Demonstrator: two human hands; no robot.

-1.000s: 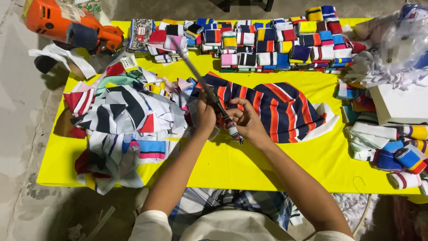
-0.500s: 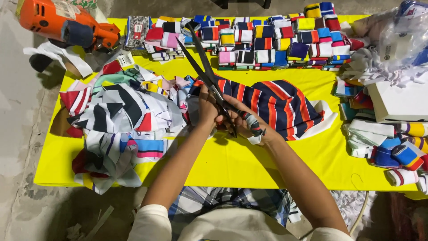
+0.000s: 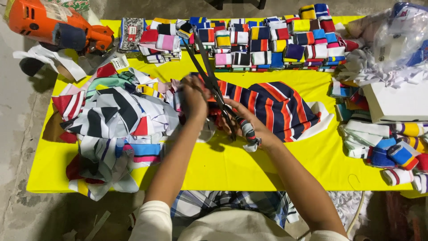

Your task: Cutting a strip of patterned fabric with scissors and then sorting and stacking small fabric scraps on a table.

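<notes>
My right hand (image 3: 249,125) grips the wrapped handles of a large pair of scissors (image 3: 209,76), whose open blades point away from me toward the far side of the table. My left hand (image 3: 194,96) pinches the edge of a navy fabric piece with red and white stripes (image 3: 276,105) right beside the blades. The striped piece lies spread flat on the yellow table (image 3: 249,165), mostly to the right of my hands.
A heap of loose striped fabric scraps (image 3: 111,120) lies at the left. Rows of folded colourful fabric pieces (image 3: 267,40) line the far edge. An orange power tool (image 3: 53,27) sits far left. At the right are a white box (image 3: 397,100), plastic bags (image 3: 401,35) and rolled pieces (image 3: 392,151).
The scissors swung from lying low over the striped fabric to pointing away with blades apart. My right hand slid slightly right and toward me; my left hand stayed on the fabric.
</notes>
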